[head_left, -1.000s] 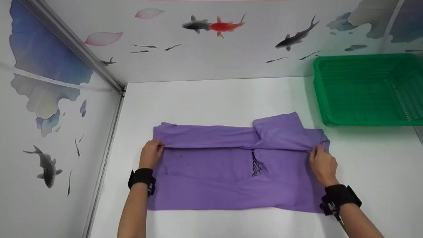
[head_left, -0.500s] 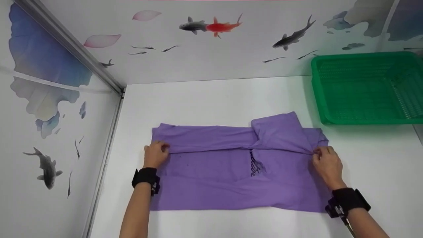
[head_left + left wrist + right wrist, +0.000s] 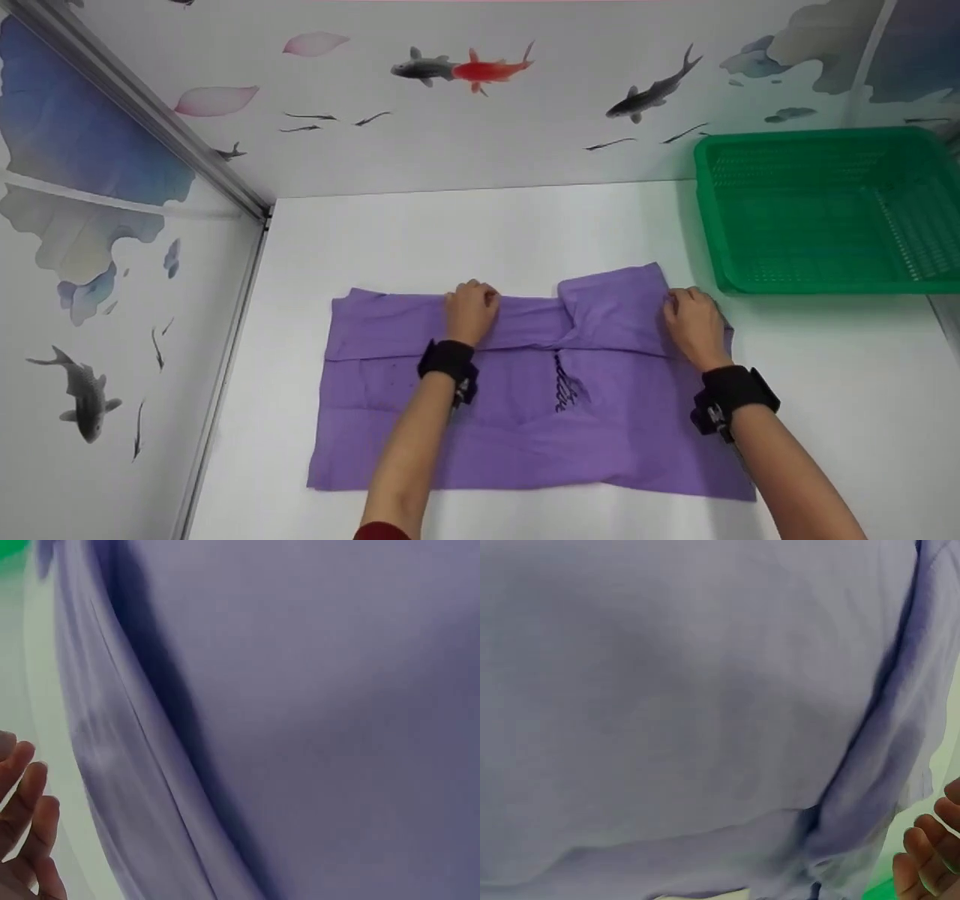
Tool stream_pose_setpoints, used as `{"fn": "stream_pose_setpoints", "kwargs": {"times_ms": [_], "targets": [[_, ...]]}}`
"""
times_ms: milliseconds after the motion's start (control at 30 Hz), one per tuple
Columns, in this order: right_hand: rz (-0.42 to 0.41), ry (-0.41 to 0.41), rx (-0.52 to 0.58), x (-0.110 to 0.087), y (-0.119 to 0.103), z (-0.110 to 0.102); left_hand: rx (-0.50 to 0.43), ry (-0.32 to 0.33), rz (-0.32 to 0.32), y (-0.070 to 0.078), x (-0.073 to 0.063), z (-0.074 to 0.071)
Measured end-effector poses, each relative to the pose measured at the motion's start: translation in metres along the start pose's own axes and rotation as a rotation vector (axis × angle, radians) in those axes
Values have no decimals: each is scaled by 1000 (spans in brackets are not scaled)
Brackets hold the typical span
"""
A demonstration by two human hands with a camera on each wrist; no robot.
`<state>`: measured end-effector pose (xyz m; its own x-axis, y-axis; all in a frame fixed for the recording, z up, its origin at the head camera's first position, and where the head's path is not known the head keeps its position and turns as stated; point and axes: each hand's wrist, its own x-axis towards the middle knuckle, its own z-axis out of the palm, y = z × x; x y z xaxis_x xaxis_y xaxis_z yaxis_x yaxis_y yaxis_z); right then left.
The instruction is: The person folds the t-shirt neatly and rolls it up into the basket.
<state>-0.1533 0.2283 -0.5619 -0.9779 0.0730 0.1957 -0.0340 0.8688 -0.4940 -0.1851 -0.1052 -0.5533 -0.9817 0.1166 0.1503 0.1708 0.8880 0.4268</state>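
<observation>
A purple T-shirt [image 3: 540, 457] lies on the white table, its far side folded over in a long strip. Dark script lettering [image 3: 564, 382] shows right of its middle, and a sleeve [image 3: 615, 300] juts past the far edge. My left hand [image 3: 470, 311] is above the folded strip near that edge; in the left wrist view its fingers [image 3: 34, 784] are loosely bent with no cloth between them. Beside the sleeve is my right hand [image 3: 694, 326]. Its fingers [image 3: 926, 851], in the right wrist view, are relaxed and hold nothing.
A green plastic basket [image 3: 716, 255] stands at the back right of the table [image 3: 450, 232]. White wall panels [image 3: 495, 150] printed with fish and petals rise behind and along the left side.
Both hands have let go of the strip's fold line. The left moved right and away to the far edge; the right moved left and away beside the sleeve. The head view shifted slightly.
</observation>
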Motion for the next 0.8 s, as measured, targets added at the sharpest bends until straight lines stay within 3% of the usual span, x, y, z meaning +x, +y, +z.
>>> {"fn": "stream_pose_setpoints", "kwargs": {"times_ms": [167,300,400,533,667,800], "targets": [[147,-153,19,22,-2,1,-28,-124,-47,53,11,33],[276,-241,54,35,-1,3,-65,-159,-116,75,18,52],[319,-258,83,36,-6,7,-82,-158,-155,80,18,56],[311,-196,147,33,-7,8,-112,-175,-167,86,19,56],[260,-112,227,28,-4,3,-191,-172,-136,90,21,54],[222,-114,303,19,2,-10,-304,-147,-57,92,21,48]]}}
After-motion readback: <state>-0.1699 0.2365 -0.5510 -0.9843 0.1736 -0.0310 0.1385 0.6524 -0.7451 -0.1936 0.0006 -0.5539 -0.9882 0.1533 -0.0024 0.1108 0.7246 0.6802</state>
